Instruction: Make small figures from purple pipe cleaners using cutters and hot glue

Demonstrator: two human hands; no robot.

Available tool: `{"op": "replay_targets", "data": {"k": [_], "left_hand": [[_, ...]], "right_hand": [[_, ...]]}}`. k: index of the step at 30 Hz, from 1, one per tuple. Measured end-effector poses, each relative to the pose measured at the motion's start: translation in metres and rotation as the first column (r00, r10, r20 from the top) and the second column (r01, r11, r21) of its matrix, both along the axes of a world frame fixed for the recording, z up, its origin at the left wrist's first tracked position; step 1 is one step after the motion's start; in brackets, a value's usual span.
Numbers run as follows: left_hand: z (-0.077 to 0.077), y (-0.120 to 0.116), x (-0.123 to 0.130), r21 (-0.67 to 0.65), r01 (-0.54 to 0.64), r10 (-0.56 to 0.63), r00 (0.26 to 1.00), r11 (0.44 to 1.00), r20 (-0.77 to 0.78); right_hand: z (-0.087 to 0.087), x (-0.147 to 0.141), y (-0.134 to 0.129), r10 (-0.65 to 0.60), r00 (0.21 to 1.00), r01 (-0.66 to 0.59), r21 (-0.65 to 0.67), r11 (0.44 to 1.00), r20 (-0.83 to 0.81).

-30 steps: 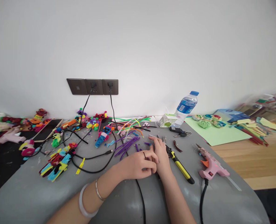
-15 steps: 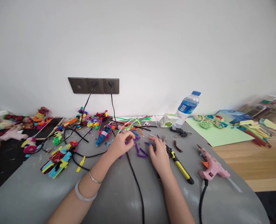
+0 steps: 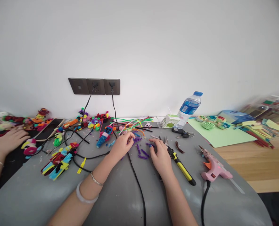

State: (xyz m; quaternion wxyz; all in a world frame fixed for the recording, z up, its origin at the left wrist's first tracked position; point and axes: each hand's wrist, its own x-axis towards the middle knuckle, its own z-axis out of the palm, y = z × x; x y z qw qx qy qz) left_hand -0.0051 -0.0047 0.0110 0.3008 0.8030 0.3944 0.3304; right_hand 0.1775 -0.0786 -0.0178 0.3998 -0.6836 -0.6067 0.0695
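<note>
My left hand (image 3: 122, 145) is closed, thumb and fingers pinched at a small bunch of purple pipe cleaner pieces (image 3: 137, 139) low over the table. The fingers partly hide what they grip. My right hand (image 3: 161, 156) rests on the table with its fingers apart, a short purple piece beside its fingertips. Between the hands lie several more cut purple pieces (image 3: 143, 157). Just right of my right hand are yellow-and-black pliers (image 3: 182, 169), their jaws partly behind my fingers.
A pink glue gun (image 3: 215, 171) lies at right. A water bottle (image 3: 190, 108), a drink carton (image 3: 169, 121) and keys (image 3: 183, 134) stand or lie behind. Pipe cleaner figures (image 3: 60, 160) and black cables (image 3: 136, 179) cover the left. A co-worker's hand (image 3: 11, 139) is at far left.
My left hand has turned and its fingertips have closed lower, by the purple pieces. The co-worker's hand has come further in at the left. My right hand stays nearly still.
</note>
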Motion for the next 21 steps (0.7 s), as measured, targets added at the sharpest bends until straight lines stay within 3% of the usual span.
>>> {"op": "replay_targets", "data": {"k": [13, 21], "left_hand": [[0.002, -0.002, -0.002, -0.016, 0.013, -0.012, 0.998, 1.0, 0.061], [0.0, 0.0, -0.002, 0.004, -0.023, 0.022, 0.998, 1.0, 0.057]], "right_hand": [[0.0, 0.0, 0.001, 0.016, 0.998, -0.015, -0.016, 1.0, 0.062], [0.01, 0.0, 0.035, 0.277, 0.957, -0.279, 0.003, 0.96, 0.087]]}}
